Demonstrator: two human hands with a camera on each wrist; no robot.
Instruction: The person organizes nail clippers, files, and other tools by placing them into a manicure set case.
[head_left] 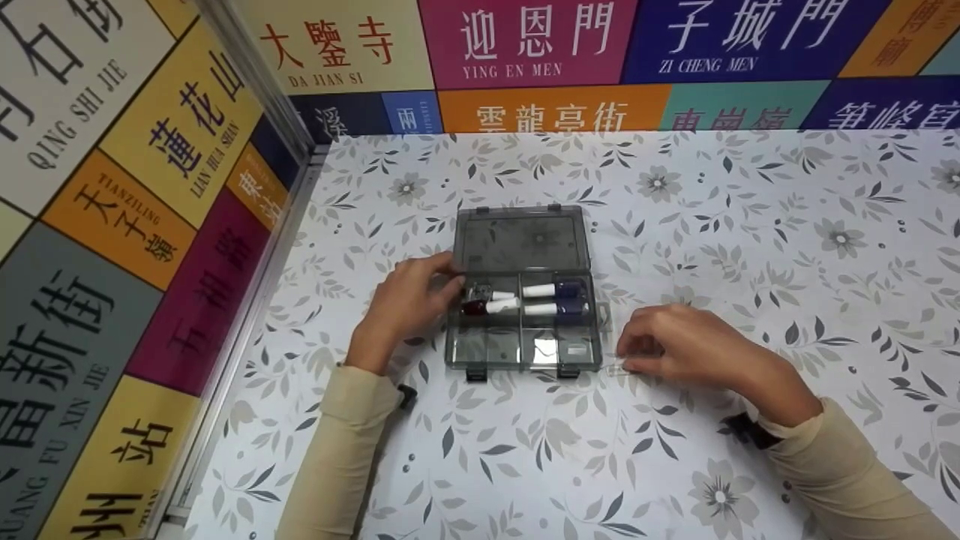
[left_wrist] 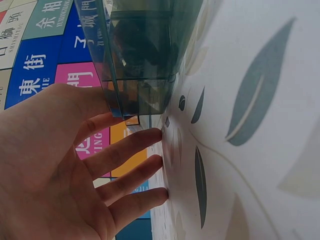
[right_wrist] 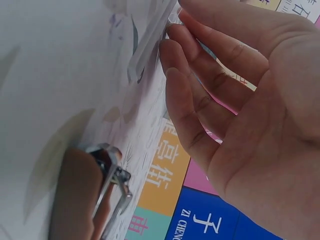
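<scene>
A smoky see-through compartment box [head_left: 502,349] lies with its lid [head_left: 517,236] folded back. Several small bottles with white caps, like nail polish, lie in its far compartments: a dark red bottle [head_left: 474,307], a clear dark one above it, and dark blue bottles [head_left: 571,306] on the right. My left hand [head_left: 411,294] has thumb and index finger at the box's left edge near the hinge; its other fingers [left_wrist: 132,175] stretch out straight along the table. To the right of the box, my right hand [head_left: 679,343] pinches a clear plastic piece [right_wrist: 142,62] low over the tabletop.
The table [head_left: 525,465] has a white covering with grey leaves and flowers. Colourful panels with Chinese characters [head_left: 536,45] stand along the back and the left side [head_left: 150,247]. The box's latches [head_left: 477,373] face the near side.
</scene>
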